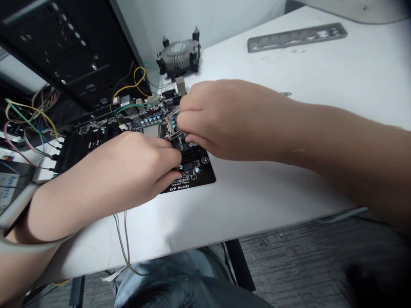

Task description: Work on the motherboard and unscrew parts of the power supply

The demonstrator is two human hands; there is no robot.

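Observation:
A black motherboard lies flat on the white table, with "ErP Ready" printed near its front edge. Raised over it is the metal load plate of the CPU socket. My right hand has its fingertips closed on this plate from the right. Beside the plate sits a silvery square CPU, partly hidden by my left hand. The left fingers are curled together low at the socket's front side; what is between them, if anything, is hidden. A pale band circles my left wrist.
Behind the board stand a black computer case and a CPU cooler. A metal I/O shield lies at the back right. Loose coloured wires and a labelled metal box are at the left. The table's front edge runs near my lap.

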